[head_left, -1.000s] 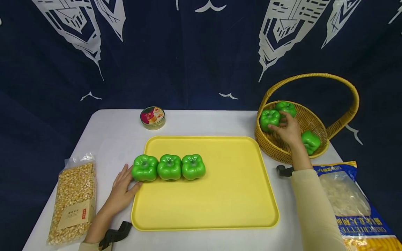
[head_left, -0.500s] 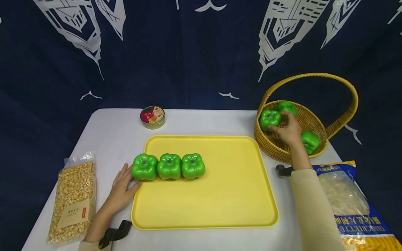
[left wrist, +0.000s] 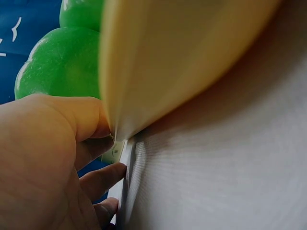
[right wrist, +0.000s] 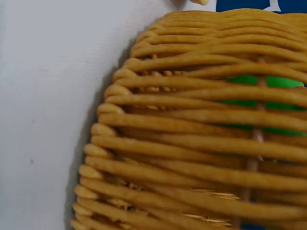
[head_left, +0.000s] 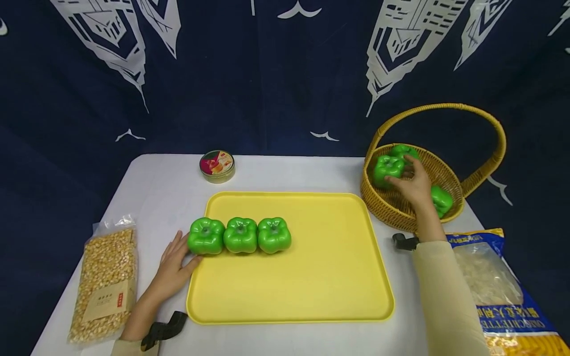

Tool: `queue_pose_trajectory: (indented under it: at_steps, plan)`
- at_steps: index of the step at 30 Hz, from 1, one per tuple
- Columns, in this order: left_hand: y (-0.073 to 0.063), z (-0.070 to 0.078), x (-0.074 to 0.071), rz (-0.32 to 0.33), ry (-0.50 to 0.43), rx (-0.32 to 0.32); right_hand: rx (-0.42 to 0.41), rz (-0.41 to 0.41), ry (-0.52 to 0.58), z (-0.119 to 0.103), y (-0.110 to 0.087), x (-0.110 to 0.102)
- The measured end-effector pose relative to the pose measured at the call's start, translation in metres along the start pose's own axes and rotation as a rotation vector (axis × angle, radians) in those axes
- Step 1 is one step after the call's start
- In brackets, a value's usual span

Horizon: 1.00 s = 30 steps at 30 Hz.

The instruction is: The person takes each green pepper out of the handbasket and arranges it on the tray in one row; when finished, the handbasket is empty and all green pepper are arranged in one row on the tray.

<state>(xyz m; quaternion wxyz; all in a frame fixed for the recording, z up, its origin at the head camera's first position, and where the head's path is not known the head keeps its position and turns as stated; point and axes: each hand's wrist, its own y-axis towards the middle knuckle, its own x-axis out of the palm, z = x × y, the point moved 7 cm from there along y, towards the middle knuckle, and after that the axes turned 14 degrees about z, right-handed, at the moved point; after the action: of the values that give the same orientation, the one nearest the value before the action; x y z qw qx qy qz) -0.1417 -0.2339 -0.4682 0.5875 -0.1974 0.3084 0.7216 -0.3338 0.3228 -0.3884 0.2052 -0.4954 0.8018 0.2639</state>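
Observation:
In the head view my right hand point(head_left: 418, 188) reaches into a wicker basket point(head_left: 383, 210) and grips a green bell pepper point(head_left: 385, 170) between thumb and fingers. A second bell pepper point(head_left: 403, 150) lies behind it, and a third bell pepper point(head_left: 441, 200) is at the basket's right side. My left hand point(head_left: 172, 269) rests at the left edge of a yellow tray point(head_left: 294, 291), its thumb on the rim and its fingers extended beside the leftmost of three bell peppers point(head_left: 206, 236) lined up there. The right wrist view shows mostly basket weave point(right wrist: 192, 124), which hides that hand's grip.
A bag of corn kernels point(head_left: 107, 277) lies left of the left hand. A round tin point(head_left: 216, 166) stands behind the tray. Under and beside the right forearm is a blue and yellow pasta bag point(head_left: 512, 316). The basket's tall handle point(head_left: 498, 143) arches above its opening.
Within the last half second my right hand and the pepper it grips have shifted slightly right inside the basket. The left hand and the peppers on the tray have stayed put.

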Motion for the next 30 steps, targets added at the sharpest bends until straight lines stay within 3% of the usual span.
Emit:
queue_pose_trajectory:
  at_steps: [16,23,30]
  plan:
    - [0.0,0.001,0.0,0.001,-0.002,0.005,0.108,0.152,0.08,-0.008,-0.022,-0.052]
    - [0.0,0.001,0.0,0.003,-0.007,0.011,0.094,0.163,0.103,-0.012,-0.037,-0.063]
    - [0.0,0.0,0.001,-0.002,-0.006,0.006,0.023,0.155,0.139,-0.025,-0.055,-0.069]
